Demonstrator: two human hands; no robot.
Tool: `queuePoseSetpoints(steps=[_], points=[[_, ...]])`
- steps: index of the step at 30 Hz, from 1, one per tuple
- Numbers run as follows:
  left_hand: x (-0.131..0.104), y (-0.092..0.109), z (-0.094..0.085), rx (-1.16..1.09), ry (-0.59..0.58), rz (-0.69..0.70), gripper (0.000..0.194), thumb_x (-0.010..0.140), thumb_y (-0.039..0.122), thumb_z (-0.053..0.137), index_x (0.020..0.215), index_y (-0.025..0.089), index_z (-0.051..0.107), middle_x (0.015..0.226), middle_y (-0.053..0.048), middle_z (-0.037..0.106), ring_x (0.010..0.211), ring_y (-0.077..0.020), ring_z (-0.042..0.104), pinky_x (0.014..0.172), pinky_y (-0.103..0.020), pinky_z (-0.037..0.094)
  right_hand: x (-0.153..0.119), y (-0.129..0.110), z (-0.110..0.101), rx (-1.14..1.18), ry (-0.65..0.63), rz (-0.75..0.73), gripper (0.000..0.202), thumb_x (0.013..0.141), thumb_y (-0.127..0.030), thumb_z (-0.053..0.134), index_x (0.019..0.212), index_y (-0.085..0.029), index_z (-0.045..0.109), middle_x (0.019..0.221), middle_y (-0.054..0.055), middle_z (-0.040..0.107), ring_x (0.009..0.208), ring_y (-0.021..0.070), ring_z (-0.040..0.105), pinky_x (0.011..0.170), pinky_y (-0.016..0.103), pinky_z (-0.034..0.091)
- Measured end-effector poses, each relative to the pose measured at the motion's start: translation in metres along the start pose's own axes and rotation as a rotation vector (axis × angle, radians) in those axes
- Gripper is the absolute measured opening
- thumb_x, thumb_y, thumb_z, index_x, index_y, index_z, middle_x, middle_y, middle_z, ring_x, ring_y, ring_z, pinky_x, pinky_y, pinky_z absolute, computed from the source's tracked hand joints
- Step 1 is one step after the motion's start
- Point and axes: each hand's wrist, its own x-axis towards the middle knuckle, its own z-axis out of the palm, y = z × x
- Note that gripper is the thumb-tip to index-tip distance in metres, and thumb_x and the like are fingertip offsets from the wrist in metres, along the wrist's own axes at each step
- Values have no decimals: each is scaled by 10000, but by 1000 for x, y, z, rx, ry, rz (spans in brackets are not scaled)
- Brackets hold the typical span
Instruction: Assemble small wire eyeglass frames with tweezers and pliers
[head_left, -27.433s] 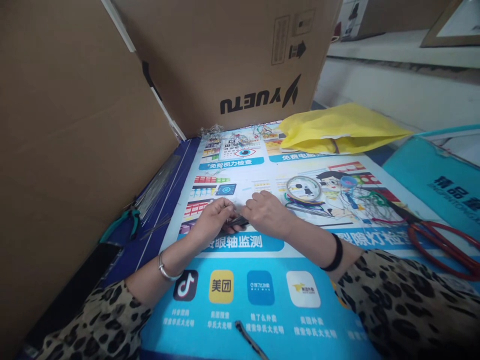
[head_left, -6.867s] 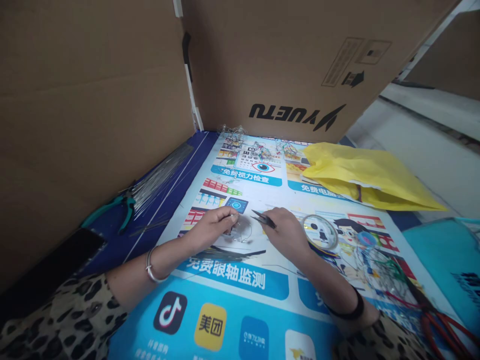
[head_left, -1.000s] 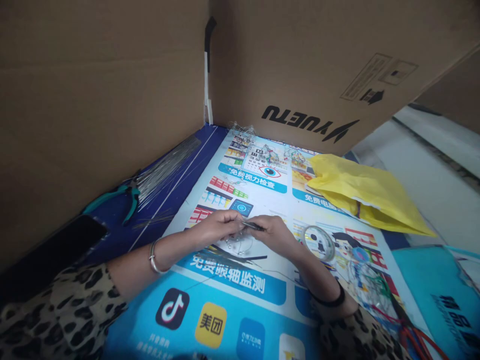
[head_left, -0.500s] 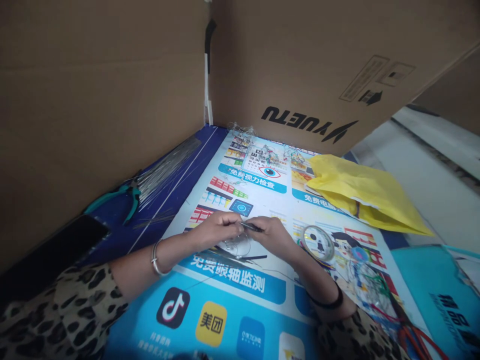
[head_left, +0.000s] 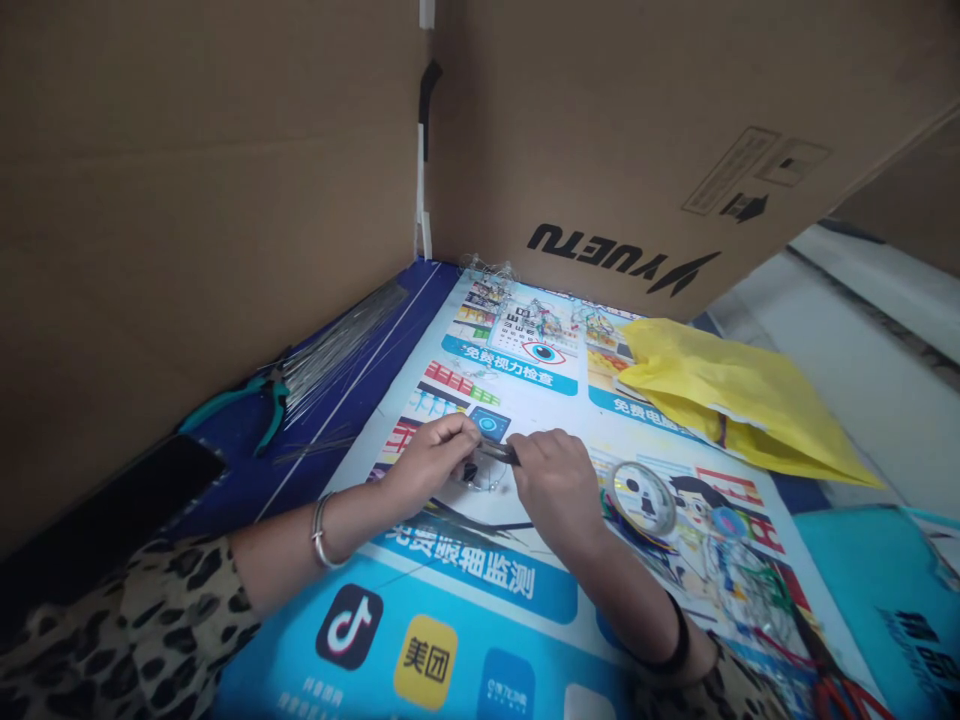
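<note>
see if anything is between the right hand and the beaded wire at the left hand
Only the dark tool the right hand holds, pointing toward the left hand; nothing else visible blocks the beaded wire.

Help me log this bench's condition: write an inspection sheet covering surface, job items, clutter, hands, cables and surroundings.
Surface: printed sheet over blue covering.
Job's things: thin beaded loop; dark slim tool.
Clutter: silver wires, teal-handled pliers, tape roll, red-handled scissors, yellow bag.
Hands: left hand appears to pinch the loop; right hand grips the tool.
Cables: power cables, nothing seen; tangled coloured strands on the right.
Surroundings: cardboard panels stand left and beyond.
</note>
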Motion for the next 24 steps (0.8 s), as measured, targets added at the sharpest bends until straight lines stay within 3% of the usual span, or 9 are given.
queuePoseSetpoints(steps=[13, 20, 24], points=[[-4, 2, 6, 138, -17, 43, 166, 818, 246, 455, 688, 161, 516, 575, 45, 452, 529, -82, 393, 530, -212, 314, -3, -1, 4, -149, 5, 23, 213, 859, -202, 467, 1016, -190, 610, 744, 55, 606, 742, 207, 470, 685, 335, 278], [-5, 3, 3, 61, -210, -9, 230, 841, 334, 459, 695, 159, 487, 622, 28, 483, 531, -73, 413, 517, -206, 312, 0, 13, 11, -29, -80, 24, 199, 846, -178, 474, 971, -199, 628, 772, 44, 655, 742, 177, 533, 685, 286, 318], [-4, 3, 1, 45, -226, -44, 211, 827, 341, 474, 723, 160, 498, 651, 19, 502, 533, -71, 421, 508, -197, 316, 2, 19, 12, 39, -144, 55, 178, 836, -202, 493, 939, -222, 636, 789, 31, 669, 754, 171, 561, 679, 268, 335]])
